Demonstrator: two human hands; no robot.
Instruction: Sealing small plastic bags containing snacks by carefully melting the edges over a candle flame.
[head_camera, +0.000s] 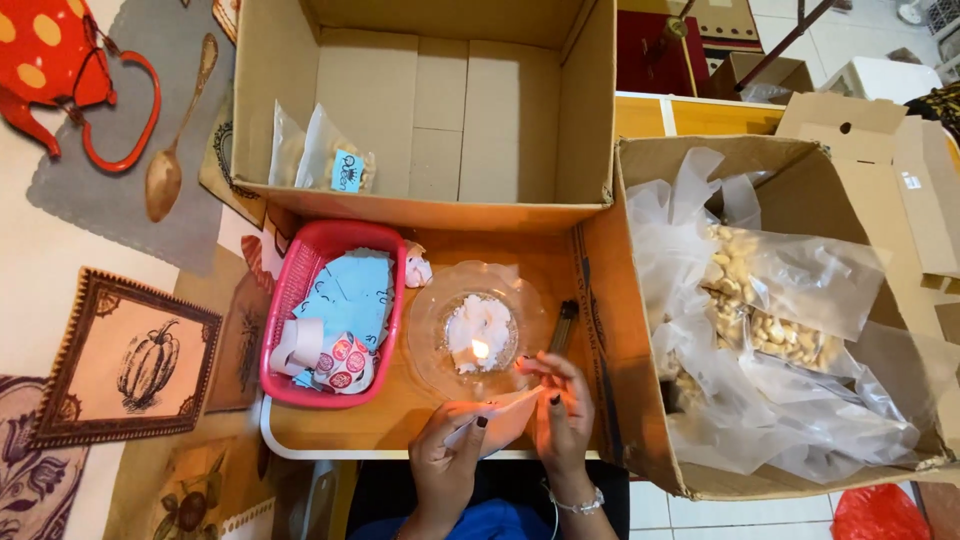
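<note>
Both hands are bare, with dark polish on the fingernails. The left hand (445, 460) wears nothing at the wrist. The right hand (562, 415) has a silver link bracelet (578, 503) around its wrist. Blue clothing (480, 525) shows below the forearms.

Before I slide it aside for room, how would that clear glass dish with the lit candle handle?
The glass dish looks rigid and probably breakable. It is shallow and wide, so unlikely to tip. The candle is a low melted lump, so wax may slosh; the flame sits close to both hands.
</note>
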